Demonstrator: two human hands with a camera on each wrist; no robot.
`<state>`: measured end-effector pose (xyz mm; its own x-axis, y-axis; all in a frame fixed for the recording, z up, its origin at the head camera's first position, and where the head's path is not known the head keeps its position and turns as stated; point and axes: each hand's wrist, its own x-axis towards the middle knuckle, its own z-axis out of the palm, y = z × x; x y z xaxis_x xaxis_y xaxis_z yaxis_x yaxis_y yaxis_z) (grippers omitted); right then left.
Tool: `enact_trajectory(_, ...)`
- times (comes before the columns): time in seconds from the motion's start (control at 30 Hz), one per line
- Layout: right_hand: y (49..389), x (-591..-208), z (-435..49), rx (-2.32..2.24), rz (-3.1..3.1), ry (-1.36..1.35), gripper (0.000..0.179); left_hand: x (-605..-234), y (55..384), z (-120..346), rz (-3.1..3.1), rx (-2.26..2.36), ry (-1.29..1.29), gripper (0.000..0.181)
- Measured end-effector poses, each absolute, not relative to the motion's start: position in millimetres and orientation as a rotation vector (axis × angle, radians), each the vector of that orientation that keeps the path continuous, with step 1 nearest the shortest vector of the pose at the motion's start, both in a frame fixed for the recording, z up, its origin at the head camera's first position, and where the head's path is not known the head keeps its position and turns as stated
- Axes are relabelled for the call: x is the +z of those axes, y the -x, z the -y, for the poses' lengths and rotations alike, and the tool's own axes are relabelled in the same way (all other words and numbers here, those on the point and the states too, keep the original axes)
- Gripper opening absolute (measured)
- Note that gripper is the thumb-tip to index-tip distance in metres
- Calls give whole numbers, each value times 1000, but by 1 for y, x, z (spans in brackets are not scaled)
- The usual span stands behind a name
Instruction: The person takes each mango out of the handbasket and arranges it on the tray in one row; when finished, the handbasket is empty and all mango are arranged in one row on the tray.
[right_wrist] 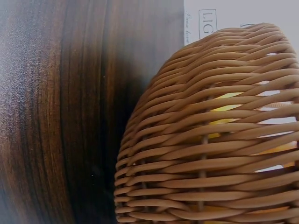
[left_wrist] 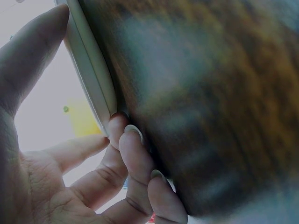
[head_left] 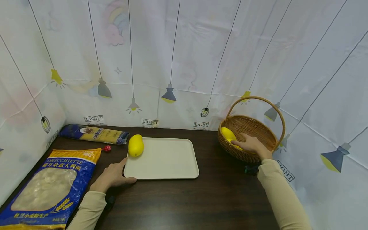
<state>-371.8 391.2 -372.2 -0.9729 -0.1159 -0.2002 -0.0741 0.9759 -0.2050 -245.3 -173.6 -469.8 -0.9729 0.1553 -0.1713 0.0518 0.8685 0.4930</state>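
At the near left corner of the cream tray [head_left: 164, 159], my left hand [head_left: 113, 175] holds the rim, thumb along the front edge and fingers at the left side. The left wrist view shows the fingertips [left_wrist: 117, 122] curled against the tray's rim [left_wrist: 91, 65]. A yellow mango [head_left: 136, 145] lies on the tray's far left corner. My right hand [head_left: 251, 144] reaches into a brown wicker basket [head_left: 256, 123], its visible fingers spread over yellow fruit [head_left: 228, 133]. In the right wrist view, the basket's woven wall [right_wrist: 210, 140] hides most of that hand.
A blue and yellow orecchiette bag [head_left: 51, 185] lies at the left. Behind it are a long pasta packet [head_left: 93, 134] and a small red object [head_left: 107, 148]. The basket's tall handle [head_left: 260, 98] arches above its opening. A printed cloth [head_left: 184, 64] hangs behind the dark table [head_left: 184, 204].
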Motion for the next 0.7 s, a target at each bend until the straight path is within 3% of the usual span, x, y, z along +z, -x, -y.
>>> enact_trajectory(0.7,382,-390,-392,-320,-2813,169,102,-473,246,175,-2859,734,-191,110)
